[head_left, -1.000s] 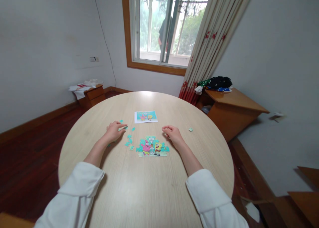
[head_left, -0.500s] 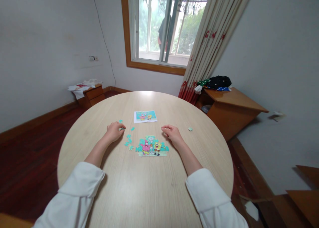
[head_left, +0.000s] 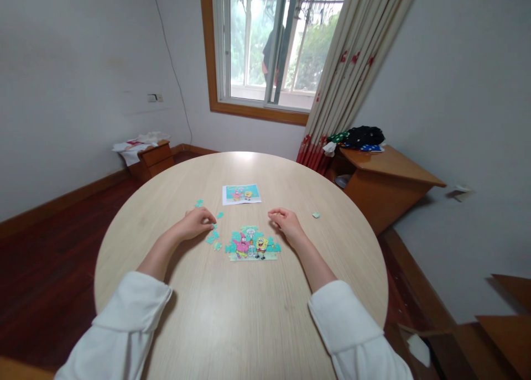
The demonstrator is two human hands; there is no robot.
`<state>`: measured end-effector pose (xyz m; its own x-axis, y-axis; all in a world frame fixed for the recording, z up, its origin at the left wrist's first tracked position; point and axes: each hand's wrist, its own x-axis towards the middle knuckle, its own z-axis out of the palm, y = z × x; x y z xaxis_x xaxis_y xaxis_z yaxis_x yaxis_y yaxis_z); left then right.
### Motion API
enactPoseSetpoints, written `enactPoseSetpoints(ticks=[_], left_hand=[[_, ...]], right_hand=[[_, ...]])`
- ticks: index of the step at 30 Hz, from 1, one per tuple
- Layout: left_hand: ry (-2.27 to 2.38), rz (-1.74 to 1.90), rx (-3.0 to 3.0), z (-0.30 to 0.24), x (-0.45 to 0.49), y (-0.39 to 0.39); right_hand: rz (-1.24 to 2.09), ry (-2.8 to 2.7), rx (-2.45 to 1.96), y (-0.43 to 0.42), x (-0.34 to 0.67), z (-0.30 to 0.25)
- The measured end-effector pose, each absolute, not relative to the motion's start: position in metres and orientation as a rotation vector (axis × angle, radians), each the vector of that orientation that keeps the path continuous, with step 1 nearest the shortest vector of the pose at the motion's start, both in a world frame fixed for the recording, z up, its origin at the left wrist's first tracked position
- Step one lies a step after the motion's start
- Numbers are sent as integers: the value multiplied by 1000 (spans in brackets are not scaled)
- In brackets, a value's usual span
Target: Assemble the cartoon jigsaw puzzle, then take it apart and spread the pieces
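A partly assembled jigsaw puzzle (head_left: 251,246) with cartoon figures lies in front of me on the round table (head_left: 224,313). To its left, my left hand (head_left: 196,223) is closed, thumb and fingertips down on a small teal puzzle piece (head_left: 214,226). More loose teal pieces (head_left: 212,238) lie just below those fingertips, and others (head_left: 199,203) are beyond the hand. My right hand (head_left: 287,223) rests at the puzzle's upper right with its fingers curled together. Whether anything is between them is hidden.
A printed reference picture (head_left: 241,194) lies beyond the puzzle. One stray puzzle piece (head_left: 316,215) is off to the right. Past the table stand a wooden desk (head_left: 385,175) with cloths on it and a small cabinet (head_left: 155,157) at the left.
My left hand has moved right and slightly nearer, from one loose piece to another. Pieces now show beyond it where it was. My right hand has stayed in place.
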<state>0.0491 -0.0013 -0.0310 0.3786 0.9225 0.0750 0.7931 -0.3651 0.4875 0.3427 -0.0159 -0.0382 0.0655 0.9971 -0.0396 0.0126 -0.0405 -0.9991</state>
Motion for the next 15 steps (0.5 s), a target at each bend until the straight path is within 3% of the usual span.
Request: enactPoseSetpoints(ticks=[9, 15], left_hand=[[1657, 509, 2228, -29, 50, 0], [1489, 605, 2114, -33, 46, -1]], right_hand=[[1191, -1149, -1278, -15, 343, -40], [1186, -1147, -1282, -15, 344, -40]])
